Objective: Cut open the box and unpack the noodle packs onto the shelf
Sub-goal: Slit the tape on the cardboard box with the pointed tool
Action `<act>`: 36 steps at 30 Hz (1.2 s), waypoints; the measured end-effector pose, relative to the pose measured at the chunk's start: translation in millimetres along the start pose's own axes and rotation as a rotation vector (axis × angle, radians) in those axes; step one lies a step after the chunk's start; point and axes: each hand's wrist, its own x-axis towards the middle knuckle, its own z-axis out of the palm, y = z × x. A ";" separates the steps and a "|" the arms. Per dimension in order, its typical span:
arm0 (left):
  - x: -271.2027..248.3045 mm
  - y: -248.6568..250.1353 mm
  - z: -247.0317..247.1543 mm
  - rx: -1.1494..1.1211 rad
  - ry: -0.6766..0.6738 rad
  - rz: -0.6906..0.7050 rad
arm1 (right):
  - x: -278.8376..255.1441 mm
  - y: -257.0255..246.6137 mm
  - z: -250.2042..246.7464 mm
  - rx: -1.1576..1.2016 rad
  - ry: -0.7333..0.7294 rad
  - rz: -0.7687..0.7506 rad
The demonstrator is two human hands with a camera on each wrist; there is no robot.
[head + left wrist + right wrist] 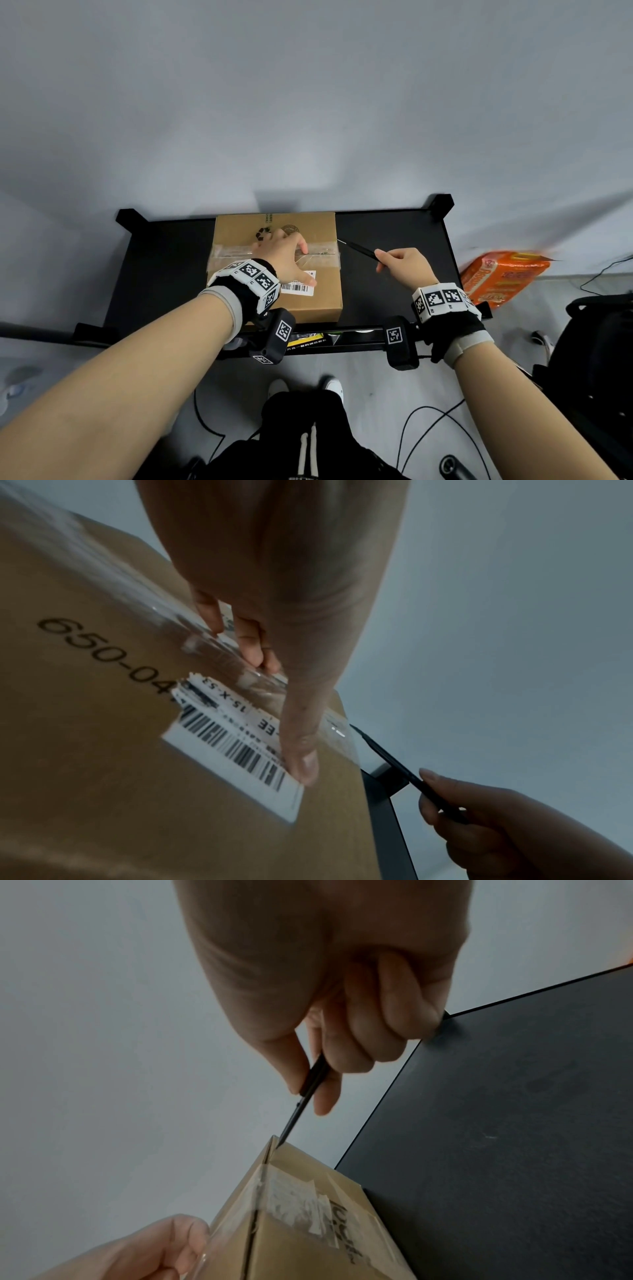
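Observation:
A taped cardboard box (308, 298) stands on the black shelf top (411, 233). My left hand (291, 260) lies on the box lid, fingers on the clear tape (233, 257) and thumb on the barcode label (222, 753). My right hand (387, 262) pinches a thin black cutter (359, 249) to the right of the box. The cutter's tip touches the top right edge of the box (308, 1245), near the tape end. In the right wrist view thumb and fingers of the right hand (308, 1093) grip the cutter (298, 1115). The box flaps are closed.
An orange multipack (503, 277) lies on the floor right of the shelf. A black chair or bag (599, 342) stands at the far right. Cables (428, 428) run over the floor near my feet. A grey wall rises right behind the shelf.

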 end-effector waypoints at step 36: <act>-32.7 -13.5 -21.6 -1.041 -0.103 0.239 | -33.6 -94.5 61.3 0.666 -0.620 -0.209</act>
